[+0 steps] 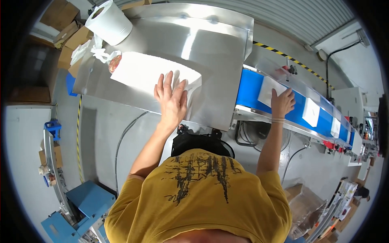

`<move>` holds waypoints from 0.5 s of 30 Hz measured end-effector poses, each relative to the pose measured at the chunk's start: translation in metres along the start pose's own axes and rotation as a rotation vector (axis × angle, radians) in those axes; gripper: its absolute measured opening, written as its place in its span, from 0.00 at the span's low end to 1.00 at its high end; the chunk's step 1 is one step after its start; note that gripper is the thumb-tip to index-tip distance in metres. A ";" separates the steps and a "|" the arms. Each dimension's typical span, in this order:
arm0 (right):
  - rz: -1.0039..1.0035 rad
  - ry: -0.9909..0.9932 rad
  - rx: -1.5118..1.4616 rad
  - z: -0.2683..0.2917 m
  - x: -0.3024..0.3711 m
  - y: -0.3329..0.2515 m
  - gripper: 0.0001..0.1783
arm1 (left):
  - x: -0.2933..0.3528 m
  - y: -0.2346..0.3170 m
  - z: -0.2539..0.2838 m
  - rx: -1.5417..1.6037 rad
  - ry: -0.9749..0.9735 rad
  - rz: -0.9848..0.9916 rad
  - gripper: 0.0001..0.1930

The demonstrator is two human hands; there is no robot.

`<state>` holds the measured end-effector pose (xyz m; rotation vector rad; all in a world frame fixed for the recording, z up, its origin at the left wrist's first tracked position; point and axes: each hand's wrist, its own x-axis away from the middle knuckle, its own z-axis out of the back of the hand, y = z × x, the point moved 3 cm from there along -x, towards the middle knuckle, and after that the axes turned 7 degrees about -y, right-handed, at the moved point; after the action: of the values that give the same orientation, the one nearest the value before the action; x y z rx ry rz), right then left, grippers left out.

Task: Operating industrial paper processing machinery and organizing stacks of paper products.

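in the head view, the left hand (171, 97) lies with fingers spread at the lower right part of a white stack (148, 71) on the steel table (219, 95), upper left of the frame's centre, while the right hand (283, 102), well apart and loosely open, is at a white piece (266, 89) on the blue belt (248, 87) right of centre; whether it presses there cannot be told. the stack's sheets look light, thin and easily creased, probably best taken gently by a free edge.
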<state>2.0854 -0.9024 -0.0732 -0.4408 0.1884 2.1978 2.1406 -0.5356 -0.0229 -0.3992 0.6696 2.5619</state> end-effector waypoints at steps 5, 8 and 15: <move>0.915 -0.628 -0.963 0.057 0.037 -0.116 0.30 | 0.002 -0.002 0.002 0.023 -0.043 -0.074 0.18; 1.025 -0.833 -1.154 0.035 0.071 -0.168 0.29 | -0.004 0.002 0.008 -0.012 -0.096 -0.077 0.19; 0.293 -0.969 -1.189 0.000 0.049 -0.101 0.21 | 0.001 -0.023 0.009 0.005 -0.031 0.019 0.20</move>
<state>2.1373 -0.8045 -0.0892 0.1113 -1.6978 2.3288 2.1500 -0.5130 -0.0243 -0.3528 0.6722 2.5787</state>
